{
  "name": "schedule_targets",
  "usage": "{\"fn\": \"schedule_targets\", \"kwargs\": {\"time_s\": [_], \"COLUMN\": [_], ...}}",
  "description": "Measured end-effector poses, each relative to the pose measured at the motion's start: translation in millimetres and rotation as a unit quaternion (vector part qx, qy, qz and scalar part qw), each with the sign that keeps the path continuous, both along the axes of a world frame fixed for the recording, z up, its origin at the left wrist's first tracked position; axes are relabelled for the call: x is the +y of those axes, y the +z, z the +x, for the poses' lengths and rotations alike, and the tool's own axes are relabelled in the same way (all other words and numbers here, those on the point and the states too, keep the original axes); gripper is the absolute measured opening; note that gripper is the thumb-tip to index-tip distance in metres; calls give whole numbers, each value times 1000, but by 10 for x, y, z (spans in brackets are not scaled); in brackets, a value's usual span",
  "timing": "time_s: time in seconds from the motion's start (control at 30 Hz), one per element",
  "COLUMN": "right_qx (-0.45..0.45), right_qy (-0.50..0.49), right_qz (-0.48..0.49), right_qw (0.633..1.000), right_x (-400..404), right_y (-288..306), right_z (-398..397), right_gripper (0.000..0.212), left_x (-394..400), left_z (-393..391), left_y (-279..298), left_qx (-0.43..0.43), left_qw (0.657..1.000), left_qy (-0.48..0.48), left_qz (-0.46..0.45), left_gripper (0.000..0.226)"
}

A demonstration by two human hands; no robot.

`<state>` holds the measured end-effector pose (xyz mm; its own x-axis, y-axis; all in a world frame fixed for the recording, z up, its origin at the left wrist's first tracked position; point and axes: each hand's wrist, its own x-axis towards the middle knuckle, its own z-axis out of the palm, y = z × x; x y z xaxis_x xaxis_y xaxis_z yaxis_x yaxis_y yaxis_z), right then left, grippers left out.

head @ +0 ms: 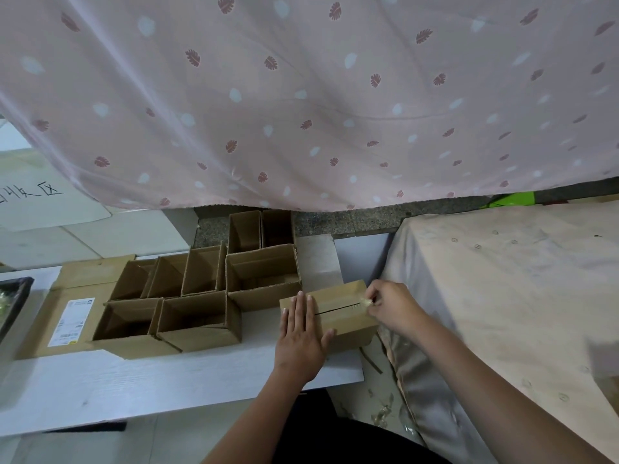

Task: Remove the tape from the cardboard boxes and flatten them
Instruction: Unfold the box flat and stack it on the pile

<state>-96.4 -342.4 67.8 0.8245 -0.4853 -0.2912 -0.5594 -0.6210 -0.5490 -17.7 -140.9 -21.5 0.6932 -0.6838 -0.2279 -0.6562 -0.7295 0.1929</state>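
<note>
A small closed cardboard box [341, 313] lies on the white table [134, 386] near its right edge. My left hand [301, 339] presses flat on the box's top, fingers straight. My right hand [390, 306] pinches a strip of clear tape [363, 302] at the right end of the box's centre seam, and the seam to the left of it shows as a dark slit. Several open, empty cardboard boxes [201, 296] stand together on the table to the left.
A flat carton with a white label [70, 321] lies under the open boxes at the left. A cloth-covered surface [502, 296] rises on the right. Bits of tape [382, 413] litter the floor between it and the table. A patterned curtain [301, 95] hangs behind.
</note>
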Motion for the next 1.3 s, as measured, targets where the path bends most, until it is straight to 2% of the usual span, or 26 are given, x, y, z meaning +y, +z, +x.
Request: {"fn": "schedule_targets", "kwargs": {"time_s": [0.1,0.2,0.27,0.43,0.53,0.67,0.73,0.77,0.87,0.93,1.03,1.13,1.3], "right_qx": [-11,-13,-7,-29,-40,-62,-67,-67,-74,-81,-66,-38,-63], "right_qy": [7,41,42,-41,-62,-66,-59,-61,-96,-110,-91,-34,1], "right_qz": [-18,-45,-46,35,79,72,94,102,113,155,202,193,187], "right_qw": [1000,998,998,998,994,993,992,991,986,978,973,980,980], "right_x": [39,43,37,12,31,59,97,120,141,136,143,176,226], "right_y": [15,22,23,29,16,8,-13,-19,-60,-63,-26,11,113], "right_z": [16,54,71,60,9,10,33,43,88,122,179,229,221], "right_gripper": [19,43,38,14,26,16,35,39,29,23,9,16,14], "left_x": [7,39,77,190,260,300,294,287,250,195,34,-139,-277], "left_z": [4,38,66,114,121,133,138,139,146,145,132,135,313], "left_y": [8,2,-1,-16,-27,-15,0,10,63,114,206,275,346], "left_qx": [1,6,3,-4,2,5,7,9,13,12,25,22,42], "left_qw": [1000,1000,1000,1000,1000,999,999,999,1000,1000,999,994,995], "left_qy": [-2,-9,-17,-10,-3,6,5,6,15,9,-43,-99,-76], "left_qz": [-1,-1,2,-10,-22,-32,-34,-33,-5,12,10,34,45], "left_gripper": [82,83,83,85,87,86,83,82,88,94,102,107,108]}}
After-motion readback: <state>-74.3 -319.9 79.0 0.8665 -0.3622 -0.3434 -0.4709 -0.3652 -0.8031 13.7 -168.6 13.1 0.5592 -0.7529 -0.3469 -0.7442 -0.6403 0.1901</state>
